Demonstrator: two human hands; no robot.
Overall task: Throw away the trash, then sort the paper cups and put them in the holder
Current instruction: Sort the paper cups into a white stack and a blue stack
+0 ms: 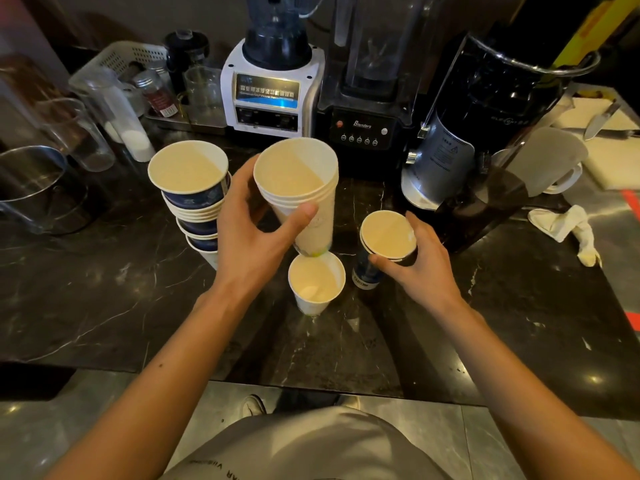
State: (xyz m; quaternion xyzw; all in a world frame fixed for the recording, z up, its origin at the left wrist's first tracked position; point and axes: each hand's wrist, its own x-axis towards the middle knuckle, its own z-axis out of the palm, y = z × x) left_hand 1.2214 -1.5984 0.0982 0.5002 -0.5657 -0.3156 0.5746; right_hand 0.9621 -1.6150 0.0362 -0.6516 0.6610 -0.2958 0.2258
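**A:** Dark marble counter (104,289), blenders and a black grinder lined along the back edge. Where do the cups sit?

**B:** Four groups, all near the counter's middle. Biggest: a leaning stack of blue cups (194,202) at the left, upright but ragged, rims uneven. Next: the white nested stack (301,188), raised off the counter and tilted, mouth toward the camera, base pointing down and away.

**A:** Who has it?

**B:** The left hand (249,244). Its fingers (304,211) are curled round the stack's wall, thumb across the front below the rims. Firm hold, by the look of it.

**A:** And the right hand (426,268)?

**B:** Wrapped around a blue cup (384,244) standing upright just right of centre; thumb at the near side, the others behind. Whether it bears weight or only touches, I cannot tell.

**A:** The key relation?

**B:** A single white cup (317,282) stands upright directly beneath the raised stack's base, almost touching it, between the two hands. Long axes nearly line up, the stack's tipped somewhat. The left hand is nearer. My guess: the stack goes down into that cup, which needs the tilt corrected first.

**A:** Trash?

**B:** A crumpled white wrapper (568,230) lies well apart at the right. No holder identifiable.
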